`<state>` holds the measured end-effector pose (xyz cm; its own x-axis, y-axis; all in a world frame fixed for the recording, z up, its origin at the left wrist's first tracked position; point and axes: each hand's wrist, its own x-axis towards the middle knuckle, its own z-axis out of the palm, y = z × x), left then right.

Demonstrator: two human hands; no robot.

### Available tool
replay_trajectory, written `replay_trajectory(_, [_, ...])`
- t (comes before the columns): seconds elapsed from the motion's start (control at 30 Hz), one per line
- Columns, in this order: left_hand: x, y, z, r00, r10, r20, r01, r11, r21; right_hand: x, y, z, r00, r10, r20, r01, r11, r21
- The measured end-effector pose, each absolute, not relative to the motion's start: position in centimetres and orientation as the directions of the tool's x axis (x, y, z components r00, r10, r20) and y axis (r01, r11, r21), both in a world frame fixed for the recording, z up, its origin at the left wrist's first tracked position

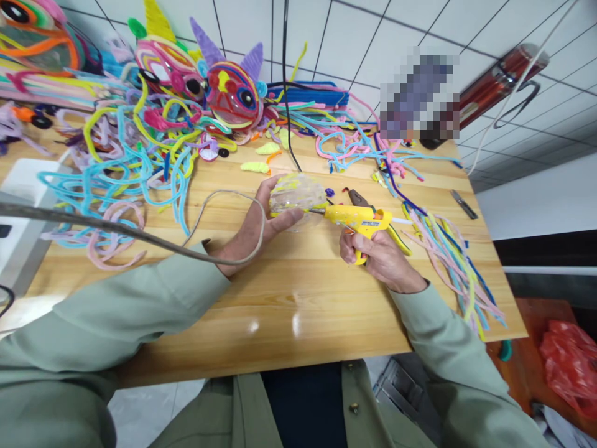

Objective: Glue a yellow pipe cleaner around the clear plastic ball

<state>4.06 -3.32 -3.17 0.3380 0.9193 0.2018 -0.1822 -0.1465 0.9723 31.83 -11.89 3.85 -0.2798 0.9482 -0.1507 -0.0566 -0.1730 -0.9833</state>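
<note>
Near the middle of the table, my left hand [261, 224] is wrapped round a clear plastic bottle piece [301, 191] with yellow strips on it. Its exact shape is hard to make out. In my right hand [385, 258] is a yellow hot glue gun [357, 216], with the fingers closed round its handle by the trigger. The gun's metal nozzle points left and meets the clear piece close to my left thumb. A white glue stick [401, 221] juts from the back of the gun. Dark-jawed pliers [359, 198] with yellow handles lie partly hidden behind the gun.
Tangled pipe cleaners [125, 155] cover the left and back, with a decorated mask-like fish [236, 99] among them. More pipe cleaners [457, 267] lie at right by a utility knife [464, 204]. A red thermos [494, 87] stands at the back. A cable [116, 229] crosses above my left forearm.
</note>
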Motion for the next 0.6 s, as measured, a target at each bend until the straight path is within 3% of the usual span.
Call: replay_trajectory(0.6, [4.24, -3.59, -2.54, 0.328, 0.934, 0.143, -0.195, -0.081, 0.977, 31.78, -11.96, 3.89, -0.286, 0.947, -0.146, -0.049, -0.167, -0.985])
